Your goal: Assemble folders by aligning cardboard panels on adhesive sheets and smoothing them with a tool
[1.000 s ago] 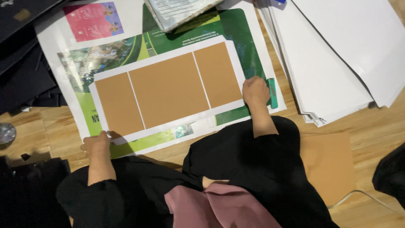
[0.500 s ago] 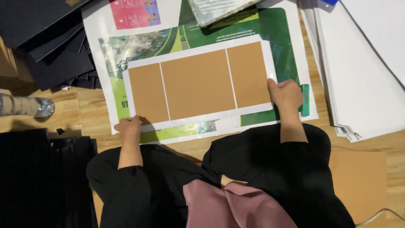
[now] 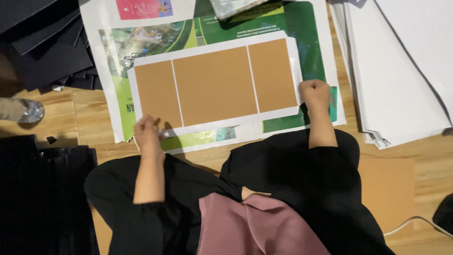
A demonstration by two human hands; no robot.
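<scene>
A white sheet (image 3: 214, 87) bearing three brown panels lies flat on a green poster (image 3: 302, 42), which is spread over the wooden floor (image 3: 420, 156). The left hand (image 3: 147, 133) pinches the sheet's lower left corner with its fingers drawn together. The right hand (image 3: 315, 93) is closed into a fist on the sheet's right edge. The two hands are well apart, one at each end of the sheet. A stack of white paper (image 3: 401, 71) lies to the right, dark boards (image 3: 45, 47) to the upper left, and a clear plastic bottle (image 3: 21, 110) rests at the left edge; whether anything is in it cannot be told.
</scene>
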